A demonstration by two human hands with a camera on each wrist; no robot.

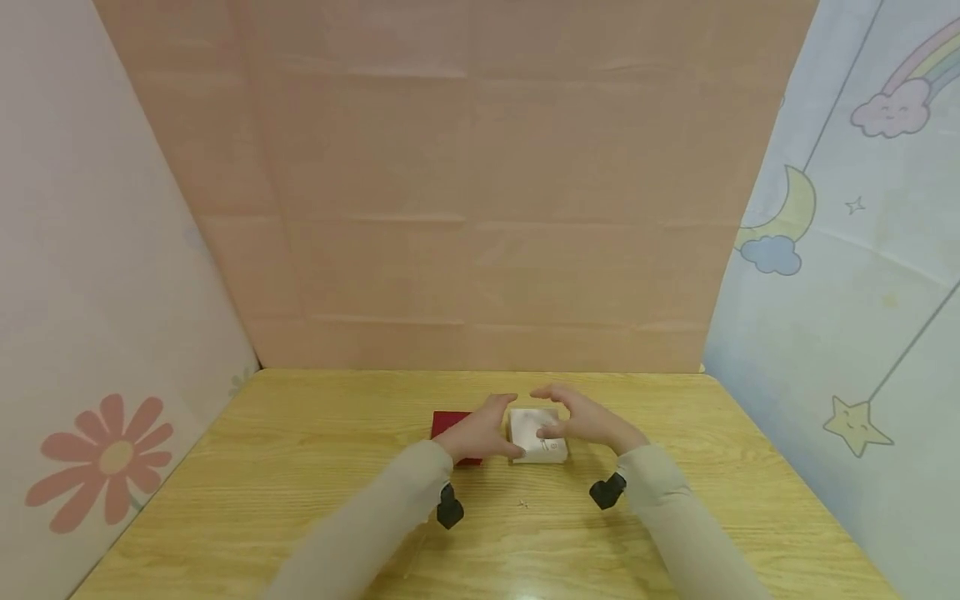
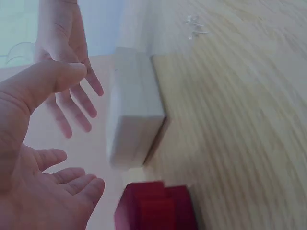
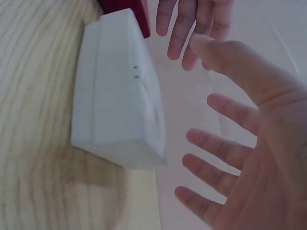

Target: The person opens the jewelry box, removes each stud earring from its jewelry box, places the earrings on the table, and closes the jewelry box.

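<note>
A white lidded box (image 1: 528, 427) with small printing on top lies on the wooden table between my two hands. My left hand (image 1: 482, 429) hovers at the box's left side, fingers spread and relaxed, holding nothing. On the other side, my right hand (image 1: 588, 419) hangs above the box's right part with its fingers apart. Both wrist views show a gap between the hands and the white box (image 2: 136, 96). A dark red box (image 1: 450, 422) stands left of the white one, partly hidden by my left hand.
Two tiny silvery pieces, perhaps earrings (image 2: 194, 28), lie on the tabletop (image 1: 337, 442) in front of the white box. A pinkish paper backdrop (image 1: 472, 208) rises behind the table, with printed panels (image 1: 847, 292) on both sides.
</note>
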